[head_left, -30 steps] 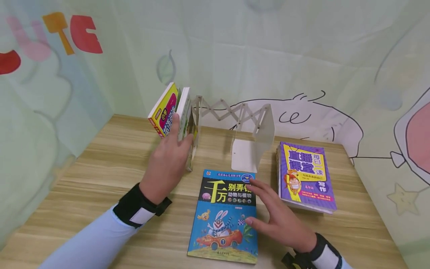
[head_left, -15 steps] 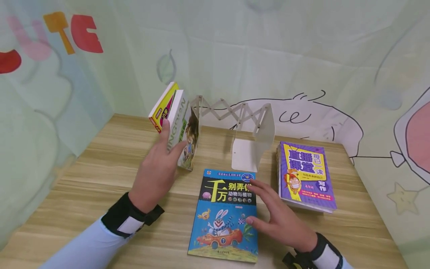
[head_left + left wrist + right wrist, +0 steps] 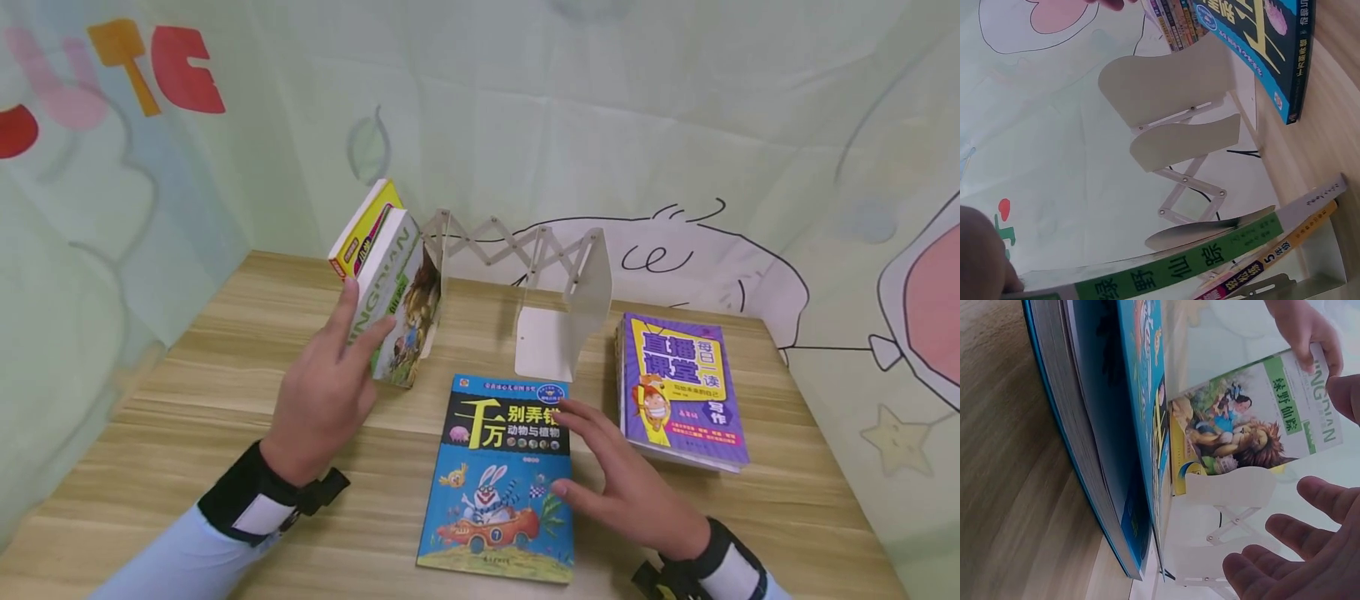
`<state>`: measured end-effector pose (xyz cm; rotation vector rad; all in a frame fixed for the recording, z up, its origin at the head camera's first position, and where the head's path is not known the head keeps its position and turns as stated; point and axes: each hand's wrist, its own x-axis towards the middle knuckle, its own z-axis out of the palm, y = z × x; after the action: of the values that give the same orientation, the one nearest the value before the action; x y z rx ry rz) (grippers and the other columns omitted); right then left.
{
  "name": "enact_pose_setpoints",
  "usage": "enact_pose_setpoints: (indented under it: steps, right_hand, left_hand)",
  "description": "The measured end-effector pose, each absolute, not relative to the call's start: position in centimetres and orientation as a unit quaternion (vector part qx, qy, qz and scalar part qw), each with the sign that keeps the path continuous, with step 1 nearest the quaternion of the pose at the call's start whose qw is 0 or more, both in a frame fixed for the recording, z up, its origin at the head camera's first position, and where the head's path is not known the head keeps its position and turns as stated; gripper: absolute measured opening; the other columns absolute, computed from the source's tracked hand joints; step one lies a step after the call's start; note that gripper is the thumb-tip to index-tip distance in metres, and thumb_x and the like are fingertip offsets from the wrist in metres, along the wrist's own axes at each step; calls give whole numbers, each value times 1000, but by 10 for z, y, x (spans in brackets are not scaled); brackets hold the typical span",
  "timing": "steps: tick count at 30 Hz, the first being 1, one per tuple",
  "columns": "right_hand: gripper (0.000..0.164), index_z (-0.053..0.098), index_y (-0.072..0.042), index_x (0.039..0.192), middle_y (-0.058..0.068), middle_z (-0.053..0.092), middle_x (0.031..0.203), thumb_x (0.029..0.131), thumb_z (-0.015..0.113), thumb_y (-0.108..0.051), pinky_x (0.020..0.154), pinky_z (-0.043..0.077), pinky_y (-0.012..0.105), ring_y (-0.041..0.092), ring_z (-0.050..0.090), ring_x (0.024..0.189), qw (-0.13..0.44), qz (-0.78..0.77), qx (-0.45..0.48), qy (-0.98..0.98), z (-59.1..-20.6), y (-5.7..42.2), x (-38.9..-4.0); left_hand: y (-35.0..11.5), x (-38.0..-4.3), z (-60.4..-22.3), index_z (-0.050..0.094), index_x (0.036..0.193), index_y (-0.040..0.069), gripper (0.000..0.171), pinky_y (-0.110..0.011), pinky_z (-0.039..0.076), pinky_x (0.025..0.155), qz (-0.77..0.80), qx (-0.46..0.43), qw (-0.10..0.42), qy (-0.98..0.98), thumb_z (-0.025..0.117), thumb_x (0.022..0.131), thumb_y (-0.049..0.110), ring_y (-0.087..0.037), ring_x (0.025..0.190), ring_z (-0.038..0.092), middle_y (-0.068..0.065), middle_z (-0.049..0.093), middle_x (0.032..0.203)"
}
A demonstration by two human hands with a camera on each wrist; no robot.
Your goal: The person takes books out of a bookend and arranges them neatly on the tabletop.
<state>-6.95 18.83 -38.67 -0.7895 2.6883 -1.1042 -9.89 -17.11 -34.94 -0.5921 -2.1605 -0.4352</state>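
Observation:
My left hand (image 3: 318, 396) grips a white-and-green picture-covered book (image 3: 405, 312) by its near upper edge, thumb on the cover. The book leans, and its green spine (image 3: 1179, 265) shows in the left wrist view. Behind it stands a yellow-and-pink book (image 3: 369, 233), partly hidden, inside the left section of a white expanding book rack (image 3: 547, 346). My right hand (image 3: 633, 487) hovers by the right edge of a blue book (image 3: 491, 492) with a rabbit in a car on its cover. Its fingers are spread, with nothing in them (image 3: 1310, 550).
A stack of books with a purple cover (image 3: 682, 396) lies at the right of the wooden table (image 3: 172, 400). Behind the rack hangs a pale printed cloth backdrop (image 3: 480, 100). The rack's middle and right plates stand near the back edge.
The left hand has moved toward me and to the left, pulling and tilting the white-and-green book so that its cover shows more. The right hand has stayed nearly still.

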Motion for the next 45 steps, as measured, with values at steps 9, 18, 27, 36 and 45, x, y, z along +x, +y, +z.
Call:
enact_pose_setpoints:
  steps: [9, 18, 27, 36, 45]
  right_hand:
    - [71, 34, -37, 151, 1, 31, 161, 92, 73, -34, 108, 43, 56, 27, 35, 146, 63, -368, -253, 893, -387, 191, -71]
    - [69, 36, -36, 150, 2, 32, 161, 93, 73, -34, 108, 43, 57, 29, 37, 145, 71, -374, -242, 892, -387, 191, -71]
    - [72, 31, -35, 154, -2, 34, 159, 95, 71, -25, 110, 42, 53, 25, 39, 144, 49, -403, -262, 876, -386, 191, -72]
    - [65, 35, -23, 153, 0, 51, 147, 97, 64, -9, 105, 50, 40, 19, 54, 130, 62, -492, -323, 806, -376, 188, -67]
    - [31, 61, -11, 125, 4, 69, 112, 97, 60, 1, 82, 60, 33, 11, 68, 99, 116, -530, -382, 748, -377, 192, -61]
  left_hand:
    - [-175, -73, -325, 73, 111, 0, 50, -45, 52, 48, -176, -259, 439, -842, 55, 69, -20, -44, 95, 69, -21, 47, 151]
    - [-172, -44, -299, 76, 99, 0, 38, -26, 33, 44, -193, -292, 452, -820, 41, 84, -3, -33, 72, 66, -19, 59, 140]
    - [-163, -29, -286, 77, 98, 7, 36, -7, 20, 50, -279, -366, 422, -781, 41, 102, 11, -12, 74, 63, -17, 66, 132]
    - [-154, -28, -286, 72, 110, 11, 23, -15, 55, 68, -425, -437, 278, -743, 50, 105, 15, -14, 121, 64, -13, 62, 138]
    - [-150, -31, -289, 72, 110, 17, 25, -12, 53, 69, -450, -401, 192, -775, 61, 97, 0, -14, 116, 66, -9, 63, 137]
